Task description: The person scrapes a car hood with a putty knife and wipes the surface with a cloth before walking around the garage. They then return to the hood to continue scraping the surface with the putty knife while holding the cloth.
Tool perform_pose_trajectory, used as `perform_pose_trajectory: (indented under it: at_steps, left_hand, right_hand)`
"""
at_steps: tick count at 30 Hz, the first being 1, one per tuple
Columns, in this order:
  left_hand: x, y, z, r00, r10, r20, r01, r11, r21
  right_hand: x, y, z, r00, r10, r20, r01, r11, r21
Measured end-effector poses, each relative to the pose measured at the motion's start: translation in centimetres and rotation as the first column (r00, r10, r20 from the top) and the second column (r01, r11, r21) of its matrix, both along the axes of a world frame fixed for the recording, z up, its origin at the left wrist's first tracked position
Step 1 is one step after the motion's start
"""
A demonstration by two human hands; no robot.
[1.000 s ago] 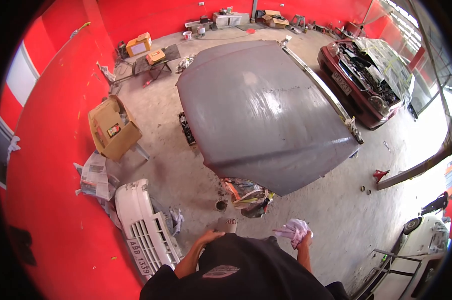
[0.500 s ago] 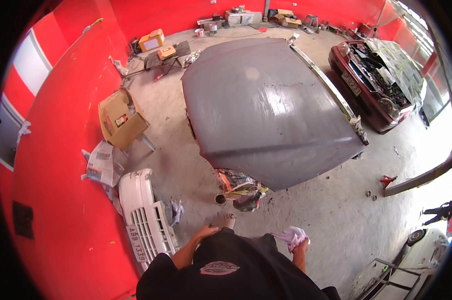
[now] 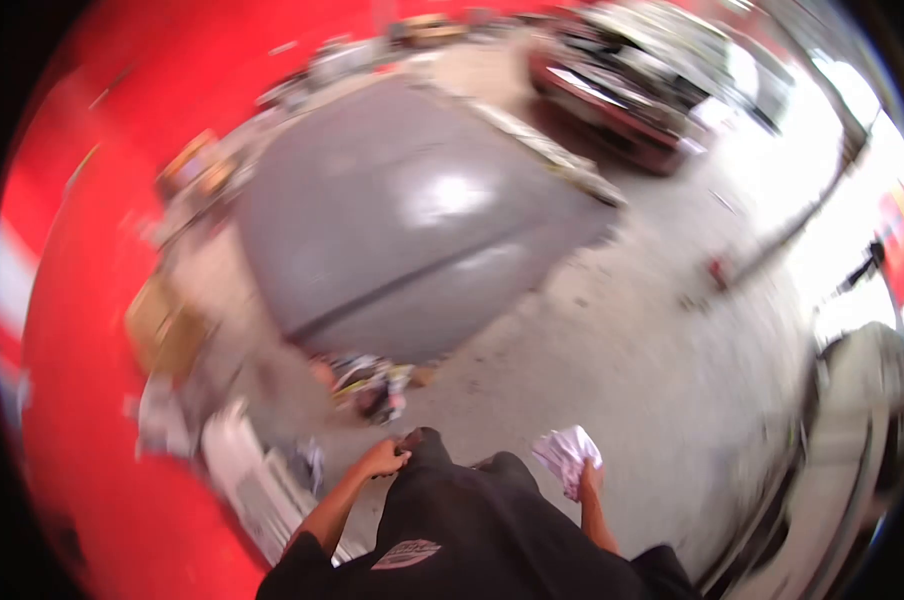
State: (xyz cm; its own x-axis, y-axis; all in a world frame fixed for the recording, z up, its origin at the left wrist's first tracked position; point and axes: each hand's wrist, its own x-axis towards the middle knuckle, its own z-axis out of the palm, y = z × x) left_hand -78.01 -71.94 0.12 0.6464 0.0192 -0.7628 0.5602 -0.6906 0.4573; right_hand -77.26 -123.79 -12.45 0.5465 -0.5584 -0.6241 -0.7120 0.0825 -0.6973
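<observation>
A crumpled pale pinkish-white cloth (image 3: 568, 458) hangs out in front of my right hand (image 3: 591, 480), whose fingers are closed on it. My left hand (image 3: 383, 459) is at my left thigh with its fingers curled in; what they hold, if anything, I cannot make out. Ahead of me lies a grey car hood (image 3: 402, 215), raised off the floor, with a bright glare on its surface. Under its near corner is a bundle of crumpled, mixed-colour material (image 3: 370, 385), blurred. Neither hand touches the hood.
A white car bumper (image 3: 247, 470) lies to the left, near a cardboard box (image 3: 164, 325) along the red wall (image 3: 82, 400). A dark red car (image 3: 612, 105) with its engine bay exposed stands at the far right. Another vehicle (image 3: 862, 400) is at the right edge.
My view has swung to the right, so the hood and bumper sit further left and the picture is blurred. The cloth stays in my right hand; my left hand remains curled.
</observation>
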Motion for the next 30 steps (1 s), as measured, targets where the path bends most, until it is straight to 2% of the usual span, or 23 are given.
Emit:
perform_pose_trajectory:
  at_steps: [2,3,5,6,7,8,9,11,12,13,15,17,18,19,20,21,24,25,26,27,28,29,30]
  left_hand:
    - [4.6,-2.8,-2.7,0.968,-0.242,0.062,0.245,0.968,-0.050]
    - [7.6,-4.5,-4.6,0.929,-0.357,0.096,0.365,0.928,-0.081]
    - [12.7,-11.3,1.5,0.726,-0.680,0.107,0.672,0.734,0.103]
    - [16.5,-14.1,-2.0,0.703,-0.679,0.212,0.670,0.732,0.123]
    - [18.2,-16.6,-1.8,0.649,-0.715,0.261,0.726,0.684,0.070]
    - [20.2,-18.7,-1.7,0.613,-0.724,0.316,0.754,0.655,0.038]
    - [22.7,-21.1,-4.6,0.482,-0.806,0.344,0.825,0.549,0.132]
    - [27.2,-26.0,-9.9,0.367,-0.818,0.444,0.882,0.458,0.116]
    - [28.7,-28.4,-11.4,0.301,-0.846,0.440,0.897,0.408,0.169]
    - [31.6,-31.7,-9.5,0.247,-0.872,0.423,0.910,0.358,0.207]
    - [33.9,-37.3,-7.6,0.317,-0.841,0.438,0.896,0.417,0.151]
    - [34.5,-39.3,-7.2,0.345,-0.846,0.406,0.876,0.445,0.183]
    - [35.2,-41.1,-6.6,0.354,-0.840,0.412,0.858,0.466,0.214]
    - [35.7,-42.5,-6.6,0.232,-0.864,0.447,0.889,0.375,0.263]
    - [35.7,-43.3,-7.1,0.105,-0.880,0.464,0.911,0.272,0.309]
    - [36.3,-44.0,-7.2,0.136,-0.861,0.490,0.908,0.306,0.287]
    - [34.8,-43.6,-5.6,0.400,-0.795,0.456,0.853,0.505,0.133]
    - [34.9,-43.0,-7.4,0.395,-0.829,0.395,0.867,0.478,0.138]
    - [34.6,-42.0,-9.2,0.405,-0.832,0.378,0.875,0.473,0.102]
    - [34.7,-41.0,-11.8,0.416,-0.835,0.361,0.882,0.467,0.065]
    - [36.2,-39.6,-16.2,0.360,-0.742,0.565,0.864,0.494,0.098]
    - [37.3,-38.4,-19.9,0.261,-0.625,0.735,0.837,0.526,0.149]
    - [37.3,-37.6,-19.4,0.414,-0.613,0.673,0.850,0.525,-0.045]
  right_hand:
    - [-6.8,-3.1,-3.3,0.998,-0.055,-0.030,0.047,0.975,-0.216]
    - [-10.8,-3.9,-3.1,0.994,-0.085,-0.068,0.068,0.972,-0.224]
    - [-19.0,-4.2,0.9,0.968,-0.191,-0.162,0.141,0.951,-0.275]
    - [-16.1,-5.3,-2.1,0.974,-0.178,-0.138,0.131,0.948,-0.291]
    - [-19.4,-4.5,0.9,0.952,-0.230,-0.201,0.155,0.931,-0.331]
    - [-22.5,-5.5,0.1,0.913,-0.315,-0.261,0.228,0.922,-0.313]
    - [-26.9,-7.0,-3.6,0.883,-0.405,-0.237,0.298,0.874,-0.384]
    - [-32.7,-8.7,-5.0,0.783,-0.576,-0.234,0.427,0.771,-0.473]
    - [-35.6,-8.5,-3.5,0.706,-0.656,-0.267,0.483,0.721,-0.497]
    - [-37.5,-7.2,-0.2,0.661,-0.704,-0.258,0.537,0.685,-0.493]
    - [-41.6,-5.1,3.2,0.586,-0.778,-0.226,0.624,0.611,-0.486]
    - [-45.0,-1.0,3.8,0.521,-0.830,-0.200,0.609,0.525,-0.594]
    - [-46.9,0.4,4.1,0.447,-0.862,-0.241,0.654,0.498,-0.569]
    - [-47.3,1.6,5.9,0.335,-0.919,-0.208,0.804,0.394,-0.445]
    - [-50.7,2.5,1.8,0.257,-0.949,-0.183,0.797,0.315,-0.516]
    - [-52.0,3.9,0.7,0.216,-0.972,-0.093,0.807,0.232,-0.543]
    - [-53.6,6.8,3.9,0.232,-0.881,-0.411,0.676,0.450,-0.583]
    - [-54.8,6.6,3.4,0.211,-0.855,-0.473,0.650,0.484,-0.585]
    - [-56.3,3.7,2.9,0.217,-0.885,-0.413,0.670,0.443,-0.596]
    - [-58.5,1.8,0.1,0.217,-0.909,-0.357,0.713,0.397,-0.577]
    - [-56.8,4.2,-3.6,0.179,-0.932,-0.314,0.782,0.329,-0.529]
    - [-53.5,6.6,-3.8,0.191,-0.889,-0.415,0.758,0.402,-0.513]
    - [-52.3,5.0,-1.6,0.214,-0.835,-0.506,0.701,0.492,-0.516]
